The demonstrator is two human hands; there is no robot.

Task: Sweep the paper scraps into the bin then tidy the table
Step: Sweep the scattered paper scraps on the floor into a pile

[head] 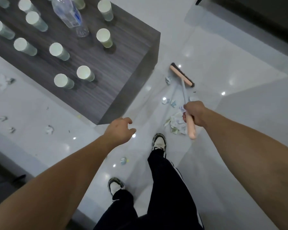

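On the glossy white floor (206,47), right of the table corner, a broom (181,74) is set down with its pink head and dark bristles angled; the pale shaft runs back to a pink grip end. The grip is wrapped by the right hand (194,114), fingers curled round it just above the pink end.

The left hand (120,129) is held out over the floor near the table corner, fingers loosely bent and apart, nothing held.

Paper scraps: a main heap (175,122) is seen just below and left of the right hand, under the shaft. Smaller bits (170,102) lie between heap and broom head, and one crumpled piece (168,80) sits just beside the head's left side. A lone scrap (123,161) is seen near the forward shoe (159,142). More scraps (49,129) are scattered on the floor left of the table.

A dark wood-grain table (106,77) carries many pale paper cups (85,73), standing upright, and a clear plastic bottle (68,14). A blue-and-white label is carried by the bottle; its print is too blurred to be read. No other writing can be made out.

Dark trousers with a white side stripe (168,188) are worn.
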